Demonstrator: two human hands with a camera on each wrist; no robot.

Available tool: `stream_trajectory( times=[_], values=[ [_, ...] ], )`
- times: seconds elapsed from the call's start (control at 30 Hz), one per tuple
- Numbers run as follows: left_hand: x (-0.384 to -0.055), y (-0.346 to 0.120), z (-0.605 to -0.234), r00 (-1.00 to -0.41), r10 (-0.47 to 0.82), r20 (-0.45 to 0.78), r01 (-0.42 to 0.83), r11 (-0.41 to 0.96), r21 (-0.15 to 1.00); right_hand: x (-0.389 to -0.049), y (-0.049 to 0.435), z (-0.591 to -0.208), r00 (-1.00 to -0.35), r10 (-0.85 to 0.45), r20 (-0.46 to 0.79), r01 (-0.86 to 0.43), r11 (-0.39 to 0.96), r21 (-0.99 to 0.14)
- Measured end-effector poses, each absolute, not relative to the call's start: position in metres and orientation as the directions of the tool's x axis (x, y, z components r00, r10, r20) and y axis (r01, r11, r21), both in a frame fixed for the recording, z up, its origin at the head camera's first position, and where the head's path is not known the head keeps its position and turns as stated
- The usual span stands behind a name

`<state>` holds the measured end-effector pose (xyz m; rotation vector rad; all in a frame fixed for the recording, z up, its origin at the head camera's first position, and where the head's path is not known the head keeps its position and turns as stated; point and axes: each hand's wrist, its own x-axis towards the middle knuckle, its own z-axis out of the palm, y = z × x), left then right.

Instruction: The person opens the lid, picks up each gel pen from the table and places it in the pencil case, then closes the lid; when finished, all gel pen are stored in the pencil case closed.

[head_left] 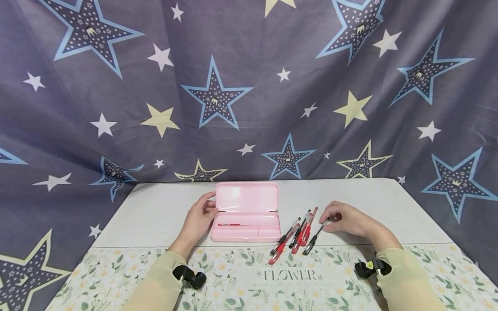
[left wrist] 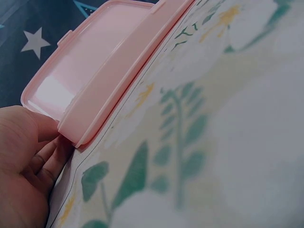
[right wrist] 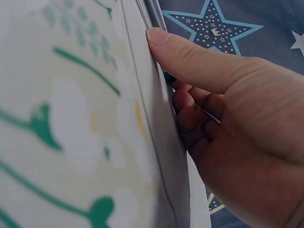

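Observation:
The pink pencil case point(head_left: 246, 239) lies with its lid point(head_left: 247, 196) raised, and a red pen point(head_left: 229, 224) is in its long rear compartment. At the case's left side my left hand point(head_left: 197, 218) holds it near the hinge, thumb and fingers at the corner; the left wrist view shows this grip on the case point(left wrist: 95, 111). My right hand point(head_left: 348, 219) pinches the upper end of a black pen point(head_left: 313, 240), whose other end slants down toward the table. In the right wrist view the hand point(right wrist: 237, 109) mostly hides that pen.
Several red and black pens point(head_left: 299, 233) lie in a loose bunch between the case and my right hand. A flower-patterned cloth point(head_left: 218, 276) covers the table's near part; the white tabletop point(head_left: 155, 216) shows behind it. A starry curtain point(head_left: 249, 86) hangs at the back.

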<state>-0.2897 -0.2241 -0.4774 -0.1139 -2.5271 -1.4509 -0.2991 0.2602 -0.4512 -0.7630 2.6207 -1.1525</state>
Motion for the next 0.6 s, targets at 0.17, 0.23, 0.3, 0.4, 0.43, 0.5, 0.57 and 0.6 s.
stream_trajectory(
  times=[0.17,0.23,0.3,0.4,0.43,0.5,0.57,0.6],
  values=[
    [-0.2901,-0.2237,-0.4776,-0.971,-0.048,0.234,0.178,0.509,0.842,-0.2988,0.2617,-0.4524,-0.846,-0.532,0.033,-0.378,0.557,-0.740],
    [-0.2901,-0.2235,-0.4776,-0.971,-0.047,0.235,0.179,0.509,0.842,-0.2986,0.2621,-0.4527,-0.842,-0.539,0.026,-0.376,0.550,-0.745],
    [-0.2899,-0.2234,-0.4777,-0.971,-0.047,0.235,0.179,0.510,0.841,-0.2983,0.2624,-0.4528,-0.835,-0.550,0.019,-0.376,0.545,-0.750],
    [-0.2895,-0.2235,-0.4776,-0.971,-0.049,0.232,0.174,0.515,0.839,-0.2984,0.2625,-0.4517,-0.824,-0.566,0.007,-0.377,0.539,-0.753],
    [-0.2895,-0.2236,-0.4776,-0.972,-0.051,0.231,0.172,0.515,0.839,-0.2984,0.2631,-0.4513,-0.818,-0.575,0.008,-0.383,0.536,-0.752],
    [-0.2895,-0.2235,-0.4774,-0.972,-0.053,0.227,0.168,0.514,0.841,-0.2985,0.2644,-0.4500,-0.809,-0.588,0.008,-0.391,0.529,-0.753],
    [-0.2893,-0.2233,-0.4767,-0.973,-0.051,0.226,0.168,0.512,0.842,-0.2983,0.2669,-0.4487,-0.795,-0.607,0.012,-0.402,0.511,-0.760],
    [-0.2893,-0.2232,-0.4764,-0.973,-0.050,0.225,0.168,0.512,0.842,-0.2983,0.2683,-0.4482,-0.787,-0.617,0.015,-0.406,0.499,-0.765]
  ],
)
